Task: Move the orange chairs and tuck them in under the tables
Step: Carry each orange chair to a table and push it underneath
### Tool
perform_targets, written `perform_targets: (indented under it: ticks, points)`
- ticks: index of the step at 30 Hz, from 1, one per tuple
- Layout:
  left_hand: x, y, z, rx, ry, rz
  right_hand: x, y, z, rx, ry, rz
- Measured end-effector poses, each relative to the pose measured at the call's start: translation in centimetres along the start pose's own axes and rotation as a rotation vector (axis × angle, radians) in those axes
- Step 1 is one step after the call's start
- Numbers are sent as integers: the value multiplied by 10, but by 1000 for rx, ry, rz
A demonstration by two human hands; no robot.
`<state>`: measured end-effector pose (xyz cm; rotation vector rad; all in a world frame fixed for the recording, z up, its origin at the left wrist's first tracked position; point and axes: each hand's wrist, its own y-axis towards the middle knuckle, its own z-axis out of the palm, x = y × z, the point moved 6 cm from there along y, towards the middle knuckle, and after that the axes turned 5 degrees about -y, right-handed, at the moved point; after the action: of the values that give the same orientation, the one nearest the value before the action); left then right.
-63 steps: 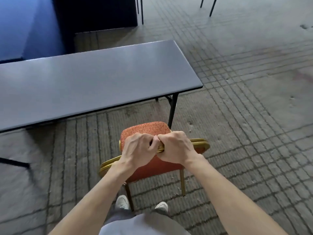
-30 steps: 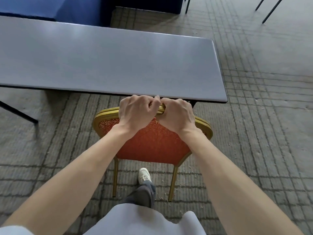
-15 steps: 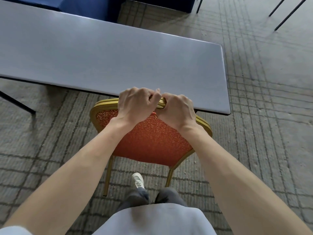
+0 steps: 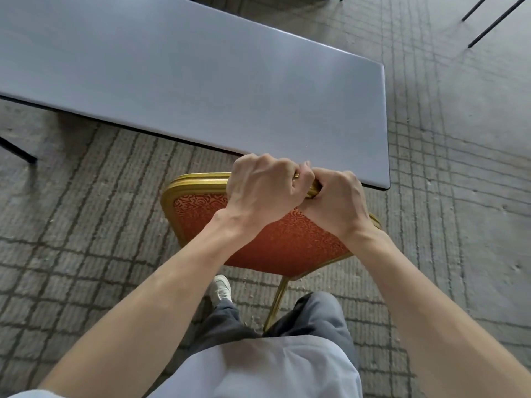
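The left hand (image 4: pixel 264 191) and right hand (image 4: pixel 336 202) are gripping one orange chair (image 4: pixel 273 239) at one grey table (image 4: pixel 201 81).

At the far left, one dark table leg (image 4: pixel 17 150) is standing on the patterned floor (image 4: pixel 86 225). The two hands, touching each other, are both clenching the gold top rail of the chair's backrest, which is sitting just beside the table's near edge, toward its right end. One white shoe (image 4: pixel 220 288) is showing below. Two thin dark legs (image 4: pixel 488 18) are crossing the far right corner.
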<state>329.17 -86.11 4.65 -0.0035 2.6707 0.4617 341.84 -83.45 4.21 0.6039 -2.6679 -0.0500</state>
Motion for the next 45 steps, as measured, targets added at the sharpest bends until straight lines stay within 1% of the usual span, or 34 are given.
perform_targets:
  ticks: [2,5,8,10,13,15,19,22,26,33,37,45]
  points:
    - [-5,2,1,-12,-1,30,-2,-2,-3,-20,10,19]
    - [-6,10,0,36,-19,50,-4,0,-3,-3,5,9]
    - [-4,4,3,57,-30,52,-2,-3,-4,-16,-44,-61]
    - [-2,-3,3,41,-69,63,0,-6,-3,-13,-68,-104]
    - [0,-4,3,49,-109,57,0,-6,1,16,-109,-76]
    - [4,0,8,49,-116,40,2,1,1,-2,-147,-74]
    - [22,6,23,71,-115,18,2,13,20,86,-193,-106]
    - [33,13,42,97,-107,25,-4,23,39,163,-215,-80]
    - [52,23,62,159,-91,-17,-9,40,64,246,-163,-53]
    - [52,50,67,127,-60,15,-24,65,58,214,-149,-40]
    - [57,55,66,91,-54,49,-20,71,58,208,-153,-41]
    - [58,53,67,142,-102,41,-17,68,58,227,-200,-1]
